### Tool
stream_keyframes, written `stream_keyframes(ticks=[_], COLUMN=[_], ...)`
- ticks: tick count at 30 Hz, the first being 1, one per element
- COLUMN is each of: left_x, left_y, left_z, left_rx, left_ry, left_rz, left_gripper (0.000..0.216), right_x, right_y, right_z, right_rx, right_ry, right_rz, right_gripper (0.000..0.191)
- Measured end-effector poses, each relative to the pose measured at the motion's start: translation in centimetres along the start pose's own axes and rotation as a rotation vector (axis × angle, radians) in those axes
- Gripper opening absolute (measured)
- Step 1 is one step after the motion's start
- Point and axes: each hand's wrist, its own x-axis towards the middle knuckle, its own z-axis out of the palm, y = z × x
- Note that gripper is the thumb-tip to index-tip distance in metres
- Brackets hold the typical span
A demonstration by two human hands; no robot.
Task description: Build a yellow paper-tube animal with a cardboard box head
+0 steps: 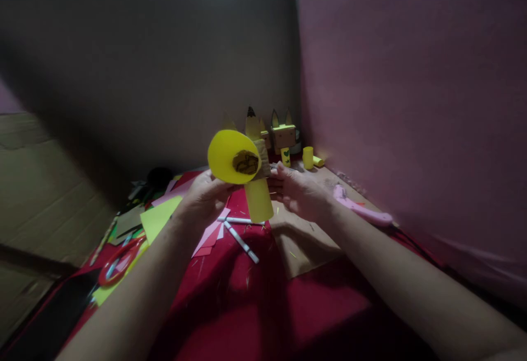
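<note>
Both my hands hold up a yellow paper craft figure (pixel 258 196) above the red cloth (pixel 230 300). It has a yellow tube body and a cardboard head covered by a yellow paper disc (pixel 225 155) with a brown patch on it. My left hand (pixel 201 193) grips the disc side from the left, fingers closed on it. At the right side of the head, my right hand (pixel 297 191) has its fingers curled against the figure.
A finished cardboard figure (pixel 283 137) and yellow tubes (pixel 308 157) stand at the back by the pink wall. A pink glue gun (pixel 362 212) lies right. Red scissors (pixel 119 265), coloured paper sheets (pixel 158 217) and white sticks (pixel 241 237) lie left and centre.
</note>
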Motion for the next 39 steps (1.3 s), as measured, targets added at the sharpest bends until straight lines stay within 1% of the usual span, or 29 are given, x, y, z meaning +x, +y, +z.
stream_keyframes(ticks=[3, 7, 10, 12, 14, 17, 20, 24, 27, 29, 31, 33, 35, 39], left_x=[0.0, 0.2, 0.2, 0.1, 0.2, 0.3, 0.2, 0.1, 0.2, 0.3, 0.3, 0.1, -0.1, 0.1], left_y=[0.0, -0.2, -0.4, -0.6, -0.8, -0.9, -0.9, -0.9, -1.1, -1.3, -1.6, -1.9, -2.3, -4.1], left_z=[0.0, -0.4, -0.7, -1.0, -1.2, -1.4, -1.3, -0.9, -0.9, -1.2, -1.5, -1.4, -0.7, 1.9], left_rx=[0.004, 0.031, 0.007, -0.016, -0.005, 0.108, 0.185, 0.185, 0.173, 0.198, 0.265, 0.369, 0.483, 0.685], left_ry=[-0.046, -0.115, -0.102, -0.080, -0.074, -0.086, -0.102, -0.082, -0.054, -0.027, 0.032, 0.088, 0.095, 0.037], left_rz=[0.019, 0.074, 0.110, 0.152, 0.166, 0.067, -0.029, -0.031, -0.001, 0.020, 0.010, -0.018, -0.025, -0.028], left_gripper=[0.037, 0.037, 0.035, 0.033, 0.035, 0.041, 0.049, 0.056, 0.048, 0.042, 0.040, 0.043, 0.051, 0.068], right_x=[-0.2, -0.3, -0.1, 0.1, 0.2, 0.3, -0.1, -0.5, -0.5, -0.5, -0.4, -0.4, -0.3, 0.1], right_y=[-0.2, -0.7, -0.7, -0.4, -0.1, 0.3, 0.3, 0.0, -0.6, -1.4, -2.2, -2.8, -3.2, -3.3], right_z=[0.5, 0.7, 0.5, 0.3, 0.1, -0.3, -0.4, 0.0, -0.1, -0.5, -1.2, -2.0, -2.8, -4.0], right_rx=[0.003, -0.010, -0.019, -0.012, -0.005, 0.017, 0.030, 0.010, -0.009, -0.041, -0.088, -0.125, -0.144, -0.206], right_ry=[-0.077, -0.104, -0.121, -0.132, -0.148, -0.180, -0.173, -0.144, -0.093, -0.039, 0.031, 0.113, 0.201, 0.383], right_rz=[0.010, 0.014, 0.013, 0.004, -0.011, -0.021, -0.026, -0.076, -0.149, -0.233, -0.339, -0.432, -0.500, -0.636], right_gripper=[0.051, 0.045, 0.044, 0.048, 0.053, 0.059, 0.057, 0.050, 0.046, 0.044, 0.043, 0.040, 0.036, 0.032])
